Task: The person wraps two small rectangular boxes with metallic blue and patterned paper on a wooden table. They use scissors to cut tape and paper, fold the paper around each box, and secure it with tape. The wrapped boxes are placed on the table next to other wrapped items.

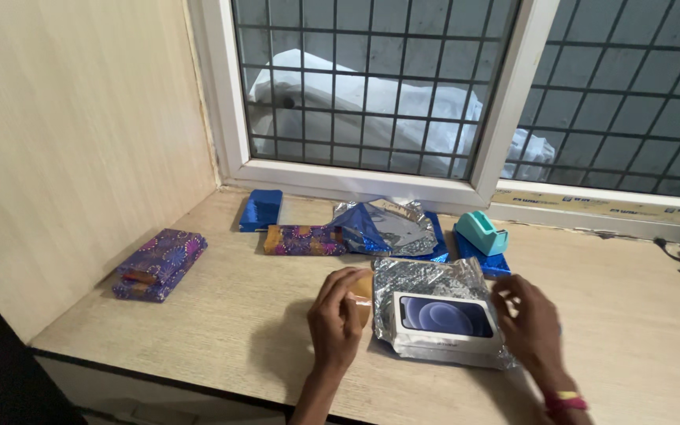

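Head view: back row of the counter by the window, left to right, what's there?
Purple patterned parcel → small blue wrapped box → long purple-and-gold wrapped box → crumpled silver and blue foil sheet → teal tape dispenser.

place: a room in a home | signs: wooden counter (222, 315) under a barred window (371, 86) | gift paper (391, 224) and tape holder (482, 231)
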